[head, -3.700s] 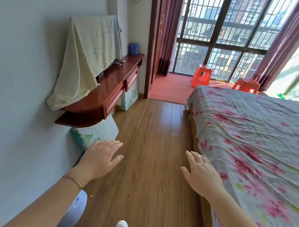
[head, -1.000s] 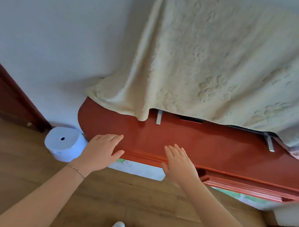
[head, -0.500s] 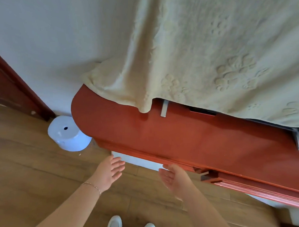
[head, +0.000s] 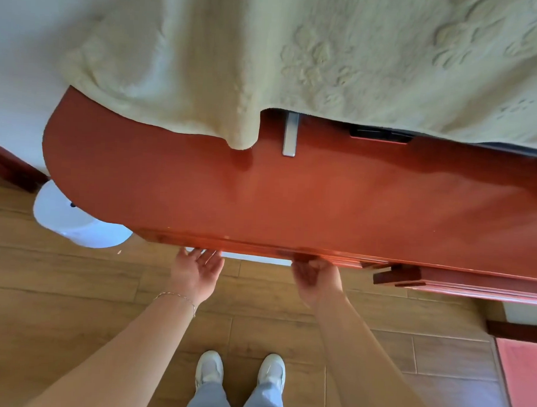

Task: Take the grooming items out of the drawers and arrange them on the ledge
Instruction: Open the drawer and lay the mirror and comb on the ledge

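- The red wooden ledge [head: 292,201] juts from the wall, its top bare in front and its back under a draped cream blanket [head: 267,58].
- The left hand [head: 196,269] is spread, palm up, fingertips just below the ledge's front edge.
- The right hand [head: 315,274] curls under that edge; whether it grips anything I cannot tell.
- A drawer [head: 460,287] front shows at the right, its contents hidden; no grooming items are visible.
- A white round container [head: 75,225] sits on the floor [head: 56,301], partly beneath the ledge's rounded end.
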`<state>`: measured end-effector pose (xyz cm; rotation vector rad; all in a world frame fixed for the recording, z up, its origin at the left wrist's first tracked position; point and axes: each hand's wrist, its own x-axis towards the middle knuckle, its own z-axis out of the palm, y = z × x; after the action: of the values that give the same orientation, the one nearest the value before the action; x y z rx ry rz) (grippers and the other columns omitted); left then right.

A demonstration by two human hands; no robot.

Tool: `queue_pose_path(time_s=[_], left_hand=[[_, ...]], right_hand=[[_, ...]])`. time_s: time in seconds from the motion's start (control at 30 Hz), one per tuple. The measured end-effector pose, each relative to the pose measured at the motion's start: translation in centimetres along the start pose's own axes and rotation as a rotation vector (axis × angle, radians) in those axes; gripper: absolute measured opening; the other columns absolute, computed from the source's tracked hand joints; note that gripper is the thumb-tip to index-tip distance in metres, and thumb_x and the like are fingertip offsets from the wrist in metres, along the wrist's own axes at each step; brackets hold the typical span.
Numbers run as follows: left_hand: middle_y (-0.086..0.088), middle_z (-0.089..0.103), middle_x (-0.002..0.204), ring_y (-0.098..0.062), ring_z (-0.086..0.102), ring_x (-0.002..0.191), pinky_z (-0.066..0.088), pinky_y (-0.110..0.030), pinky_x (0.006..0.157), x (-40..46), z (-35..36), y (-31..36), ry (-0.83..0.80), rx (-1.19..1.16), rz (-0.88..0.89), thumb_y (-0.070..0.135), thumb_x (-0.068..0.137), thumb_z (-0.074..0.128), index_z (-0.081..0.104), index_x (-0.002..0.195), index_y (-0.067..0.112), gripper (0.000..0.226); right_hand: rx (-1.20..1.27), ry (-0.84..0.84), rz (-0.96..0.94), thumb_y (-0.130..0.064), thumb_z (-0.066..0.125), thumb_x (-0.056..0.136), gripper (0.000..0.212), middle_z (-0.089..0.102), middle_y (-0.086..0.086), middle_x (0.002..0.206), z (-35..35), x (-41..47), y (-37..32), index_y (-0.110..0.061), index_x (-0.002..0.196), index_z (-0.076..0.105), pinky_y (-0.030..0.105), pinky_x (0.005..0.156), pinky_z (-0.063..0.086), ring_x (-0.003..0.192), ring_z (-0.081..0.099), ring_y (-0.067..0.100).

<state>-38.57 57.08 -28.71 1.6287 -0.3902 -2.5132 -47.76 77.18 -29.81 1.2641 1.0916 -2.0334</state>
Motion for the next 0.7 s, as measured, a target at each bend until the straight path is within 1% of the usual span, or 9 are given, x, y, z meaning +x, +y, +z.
queue_pose_path(time_s=[0.03, 0.1, 0.17, 0.23, 0.33, 0.4, 0.47, 0.57, 0.7], left_hand=[[-0.013, 0.038, 0.145, -0.027, 0.041, 0.130, 0.031, -0.039, 0.109, 0.0, 0.1, -0.1, 0.007, -0.013, 0.000, 0.038, 0.101, 0.017, 0.031, 0.141, 0.006, 0.053], [-0.015, 0.041, 0.142, -0.027, 0.043, 0.128, 0.032, -0.039, 0.108, -0.3, 0.0, 0.0, 0.021, -0.012, -0.006, 0.037, 0.101, 0.019, 0.039, 0.133, 0.005, 0.050], [-0.017, 0.045, 0.138, -0.028, 0.044, 0.126, 0.032, -0.039, 0.108, -0.7, -0.5, 0.1, 0.028, 0.001, -0.020, 0.036, 0.101, 0.021, 0.044, 0.121, 0.003, 0.045], [-0.019, 0.046, 0.136, -0.030, 0.044, 0.126, 0.031, -0.040, 0.109, -1.5, -1.2, 0.0, 0.035, 0.003, -0.035, 0.035, 0.101, 0.022, 0.044, 0.117, 0.001, 0.044], [-0.019, 0.047, 0.135, -0.030, 0.044, 0.126, 0.030, -0.041, 0.110, -3.1, -2.6, -0.8, 0.053, -0.005, -0.047, 0.034, 0.100, 0.024, 0.044, 0.117, 0.001, 0.042], [-0.018, 0.049, 0.132, -0.030, 0.045, 0.124, 0.031, -0.040, 0.110, -4.1, -3.4, -1.2, 0.063, 0.000, -0.051, 0.033, 0.100, 0.027, 0.048, 0.114, 0.000, 0.042], [-0.017, 0.050, 0.129, -0.029, 0.046, 0.123, 0.033, -0.039, 0.109, -5.0, -4.3, -1.8, 0.101, -0.004, -0.058, 0.033, 0.099, 0.028, 0.051, 0.107, 0.000, 0.041], [-0.017, 0.049, 0.128, -0.029, 0.045, 0.124, 0.034, -0.039, 0.108, -6.0, -5.9, -2.8, 0.141, -0.023, -0.060, 0.029, 0.099, 0.025, 0.046, 0.114, -0.001, 0.040], [-0.017, 0.045, 0.135, -0.030, 0.040, 0.129, 0.030, -0.041, 0.110, -7.7, -8.3, -4.1, 0.188, -0.050, -0.069, 0.021, 0.099, 0.021, 0.039, 0.131, -0.001, 0.044]], right_hand=[[0.002, -0.005, 0.001, 0.009, 0.032, 0.077, 0.026, 0.063, 0.011, 0.058, -0.3, 0.0, 0.1, -0.005, 0.071, 0.053, 0.029, 0.063, 0.055, 0.062, 0.062, 0.025], [0.030, -0.021, 0.007, 0.007, 0.031, 0.082, 0.028, 0.066, 0.010, 0.055, -0.8, 0.0, 0.2, -0.005, 0.071, 0.054, 0.030, 0.058, 0.057, 0.055, 0.067, 0.023], [0.035, -0.029, 0.015, 0.009, 0.031, 0.081, 0.027, 0.064, 0.011, 0.053, -1.3, -0.3, 0.2, -0.004, 0.069, 0.052, 0.032, 0.056, 0.057, 0.064, 0.064, 0.025], [0.025, -0.025, 0.034, 0.010, 0.030, 0.081, 0.026, 0.063, 0.014, 0.061, -2.0, -0.8, 0.4, -0.002, 0.071, 0.051, 0.034, 0.054, 0.057, 0.072, 0.058, 0.026], [-0.013, -0.025, 0.064, 0.011, 0.030, 0.081, 0.025, 0.060, 0.017, 0.082, -3.7, -1.6, 1.1, 0.000, 0.081, 0.053, 0.037, 0.056, 0.057, 0.079, 0.059, 0.028], [-0.055, -0.021, 0.075, 0.010, 0.031, 0.080, 0.024, 0.059, 0.016, 0.083, -4.9, -2.3, 1.7, -0.001, 0.079, 0.052, 0.035, 0.058, 0.058, 0.079, 0.060, 0.027], [-0.072, -0.016, 0.084, 0.010, 0.030, 0.080, 0.025, 0.058, 0.015, 0.081, -5.8, -3.3, 2.3, -0.003, 0.073, 0.050, 0.033, 0.065, 0.058, 0.077, 0.059, 0.026], [-0.099, -0.017, 0.100, 0.013, 0.030, 0.079, 0.026, 0.056, 0.014, 0.079, -7.6, -4.6, 3.3, -0.001, 0.073, 0.051, 0.035, 0.079, 0.053, 0.078, 0.057, 0.025], [-0.094, -0.015, 0.134, 0.016, 0.028, 0.078, 0.029, 0.054, 0.013, 0.076, -10.2, -6.3, 4.8, -0.001, 0.071, 0.051, 0.034, 0.074, 0.056, 0.078, 0.056, 0.024]])
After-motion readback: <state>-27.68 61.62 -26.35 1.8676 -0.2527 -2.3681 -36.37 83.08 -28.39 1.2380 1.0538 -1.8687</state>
